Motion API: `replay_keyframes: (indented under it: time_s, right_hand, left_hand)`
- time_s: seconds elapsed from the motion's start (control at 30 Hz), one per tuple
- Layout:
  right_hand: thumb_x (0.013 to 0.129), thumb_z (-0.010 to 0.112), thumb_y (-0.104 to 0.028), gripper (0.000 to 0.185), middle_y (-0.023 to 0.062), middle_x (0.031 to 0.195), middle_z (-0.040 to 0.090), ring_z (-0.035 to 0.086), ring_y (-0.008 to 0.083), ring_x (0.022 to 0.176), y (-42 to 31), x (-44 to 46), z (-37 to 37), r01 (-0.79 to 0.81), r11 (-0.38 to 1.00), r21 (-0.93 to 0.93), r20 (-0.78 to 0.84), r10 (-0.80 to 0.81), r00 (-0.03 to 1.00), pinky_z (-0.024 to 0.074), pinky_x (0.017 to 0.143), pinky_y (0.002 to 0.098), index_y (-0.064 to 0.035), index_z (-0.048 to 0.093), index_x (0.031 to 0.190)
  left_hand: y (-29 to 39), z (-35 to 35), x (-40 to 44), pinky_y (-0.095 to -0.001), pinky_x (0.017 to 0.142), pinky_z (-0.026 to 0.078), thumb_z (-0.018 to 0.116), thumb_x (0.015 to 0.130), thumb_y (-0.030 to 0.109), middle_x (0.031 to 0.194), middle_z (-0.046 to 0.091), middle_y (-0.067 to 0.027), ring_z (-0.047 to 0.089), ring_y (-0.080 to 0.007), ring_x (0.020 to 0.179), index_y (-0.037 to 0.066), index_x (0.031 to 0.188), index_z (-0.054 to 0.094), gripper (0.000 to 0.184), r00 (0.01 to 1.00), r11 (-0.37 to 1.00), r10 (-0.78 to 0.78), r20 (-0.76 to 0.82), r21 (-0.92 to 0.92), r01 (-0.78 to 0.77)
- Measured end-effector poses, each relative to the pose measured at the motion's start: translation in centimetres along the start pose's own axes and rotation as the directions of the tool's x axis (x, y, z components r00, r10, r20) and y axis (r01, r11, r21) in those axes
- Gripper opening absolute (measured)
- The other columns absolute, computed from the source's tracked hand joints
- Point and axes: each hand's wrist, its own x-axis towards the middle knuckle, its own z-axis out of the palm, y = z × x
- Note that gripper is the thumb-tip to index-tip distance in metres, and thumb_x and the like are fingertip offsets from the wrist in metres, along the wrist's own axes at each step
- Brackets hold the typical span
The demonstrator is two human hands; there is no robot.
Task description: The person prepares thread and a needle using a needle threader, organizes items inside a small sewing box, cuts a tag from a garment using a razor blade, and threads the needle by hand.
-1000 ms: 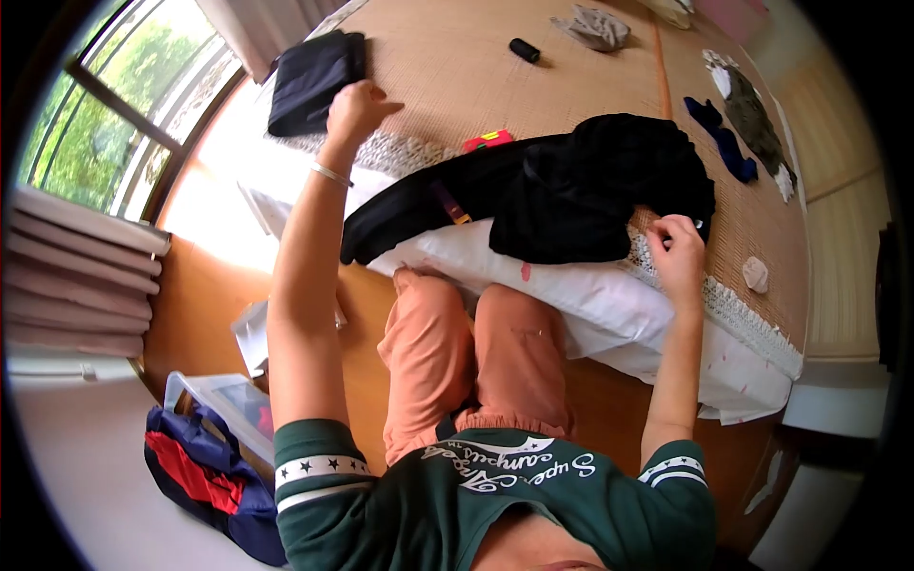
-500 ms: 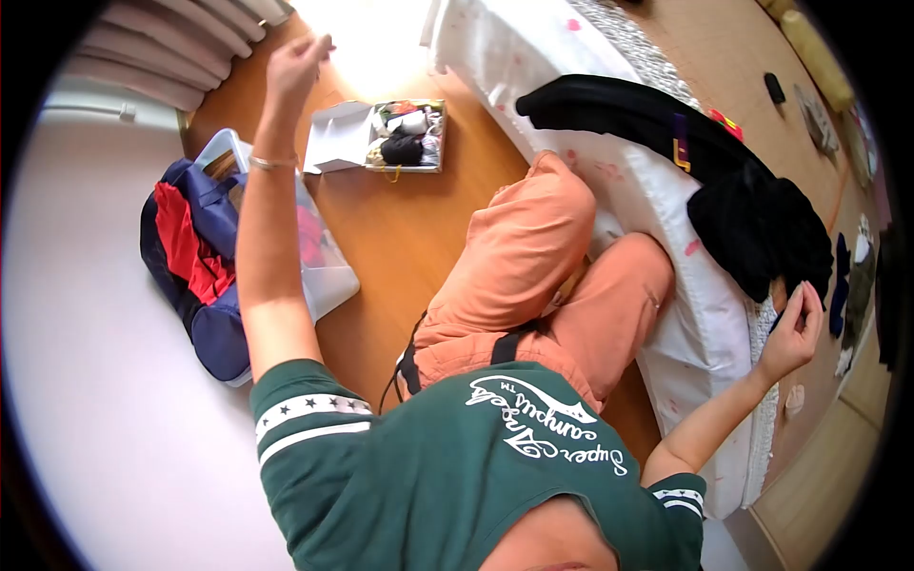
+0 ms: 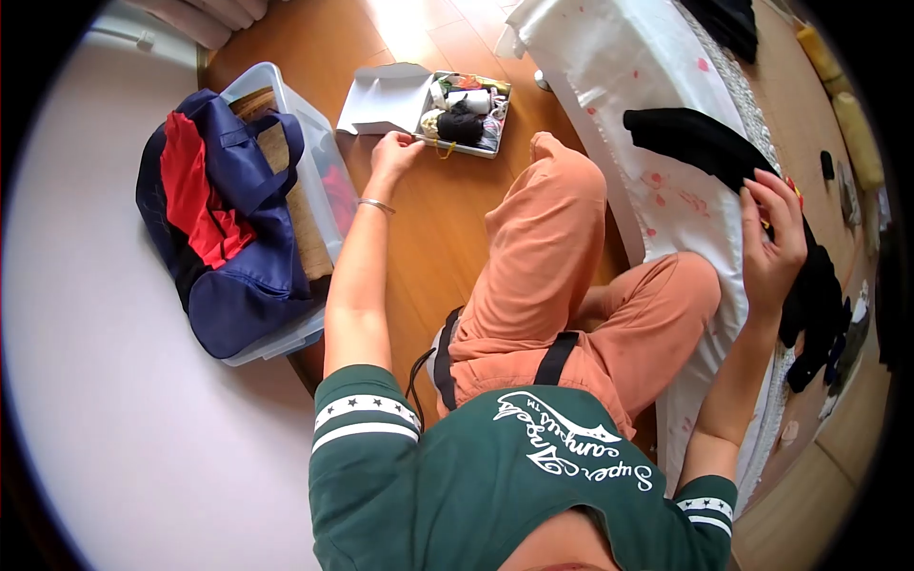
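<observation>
Lying open on floor (image 3: 419,247), upper middle of frame: box (image 3: 464,150) with dark and white bundles. At its near-left corner: left hand (image 3: 395,155), fingertips drawn narrow, hold unclear. Near black garment (image 3: 695,143), upper right: right hand (image 3: 776,233), fingers curled; cannot tell if gripping.

A plain, pale wall (image 3: 105,324) fills the left side of the view, with a light-coloured curtain (image 3: 209,14) gathered at its top. Orange-brown wooden flooring (image 3: 433,257) with visible plank seams runs alongside the bed (image 3: 609,62), and bright light (image 3: 409,24) glares off it at the top. White fabric with reddish-pink markings covers the bed's side, lace trim (image 3: 728,81) follows its edge, and pale wood-toned panelling (image 3: 843,443) stands at lower right.
</observation>
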Motion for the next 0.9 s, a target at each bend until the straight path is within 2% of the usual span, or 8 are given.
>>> replay_keyframes:
  time_s: [0.17,0.27,0.4,0.53,0.67,0.73,0.8,0.9]
  right_hand:
    - [0.073,0.06,-0.002,0.012,0.0112,0.093,0.057,0.058,0.0217,0.077,-1.1,3.0,6.4,0.053,0.986,0.161,0.171,-0.08,0.982,0.0476,0.063,0.0278,-0.0001,0.06,0.085]
    - [0.071,0.061,-0.007,0.016,0.0136,0.096,0.055,0.056,0.0285,0.085,-1.0,5.4,11.4,0.149,0.97,0.191,0.302,-0.202,0.932,0.046,0.072,0.033,-0.0012,0.058,0.086]
    - [0.071,0.061,-0.012,0.019,0.0139,0.096,0.055,0.053,0.0299,0.092,-0.8,8.4,20.0,0.113,0.958,0.265,0.455,-0.227,0.861,0.0433,0.078,0.0359,-0.0025,0.059,0.088]
    - [0.071,0.062,-0.015,0.025,0.0145,0.097,0.055,0.053,0.03,0.091,0.9,11.0,30.8,-0.076,0.985,0.156,0.71,-0.058,0.702,0.0419,0.081,0.0359,-0.0029,0.058,0.093]
    - [0.071,0.062,-0.018,0.031,0.0145,0.102,0.055,0.052,0.0295,0.097,4.3,10.8,41.5,-0.187,0.981,0.046,0.805,0.075,0.589,0.0412,0.084,0.0352,-0.0039,0.057,0.099]
    - [0.072,0.061,-0.016,0.038,0.0157,0.112,0.05,0.048,0.029,0.105,5.6,10.3,45.5,-0.249,0.968,0.039,0.812,0.115,0.572,0.0389,0.089,0.0353,-0.0036,0.053,0.107]
    - [0.073,0.061,-0.016,0.046,0.0155,0.119,0.045,0.044,0.0287,0.111,6.8,9.2,49.0,-0.224,0.969,0.101,0.744,0.076,0.664,0.0363,0.093,0.035,-0.0021,0.047,0.114]
    - [0.073,0.061,-0.016,0.056,0.0142,0.125,0.04,0.036,0.0285,0.118,8.3,7.5,53.9,-0.206,0.971,0.123,0.71,0.059,0.701,0.0313,0.098,0.0339,-0.002,0.039,0.123]
  left_hand:
    - [0.5,0.8,-1.1,-0.0366,0.082,0.044,0.07,0.063,0.037,0.102,0.054,-0.014,0.053,-0.028,0.097,0.009,0.103,0.055,0.051,1.0,0.977,0.015,0.007,0.215,-0.017]
    - [1.5,1.2,-1.1,-0.037,0.086,0.041,0.071,0.064,0.032,0.107,0.05,-0.0128,0.047,-0.0283,0.103,0.01,0.106,0.053,0.051,0.999,0.958,0.046,0.008,0.285,-0.046]
    - [2.1,3.1,1.2,-0.0384,0.088,0.04,0.072,0.063,0.029,0.11,0.048,-0.0119,0.044,-0.0284,0.106,0.011,0.11,0.051,0.055,0.993,0.935,0.114,0.023,0.336,-0.115]
    - [2.2,5.9,5.2,-0.0401,0.09,0.038,0.074,0.058,0.029,0.117,0.044,-0.0113,0.039,-0.0291,0.111,0.013,0.118,0.043,0.07,0.982,0.92,0.167,0.09,0.345,-0.188]
    - [2.2,8.3,8.9,-0.0394,0.098,0.031,0.078,0.054,0.03,0.128,0.034,-0.0134,0.03,-0.0299,0.119,0.01,0.127,0.031,0.089,0.964,0.899,0.194,0.18,0.36,-0.249]
    - [1.3,9.6,10.5,-0.0393,0.101,0.025,0.078,0.055,0.032,0.129,0.032,-0.0157,0.028,-0.0309,0.121,0.004,0.13,0.026,0.095,0.957,0.912,0.234,0.17,0.302,-0.277]
    - [0.4,10.8,12.3,-0.0398,0.102,0.024,0.077,0.057,0.036,0.129,0.031,-0.0171,0.027,-0.0318,0.122,0.001,0.129,0.025,0.095,0.946,0.918,0.305,0.111,0.231,-0.323]
    - [-0.5,12.1,15.3,-0.0396,0.102,0.024,0.071,0.063,0.031,0.129,0.031,-0.0191,0.027,-0.0333,0.121,-0.001,0.128,0.025,0.086,0.942,0.932,0.334,0.022,0.144,-0.333]
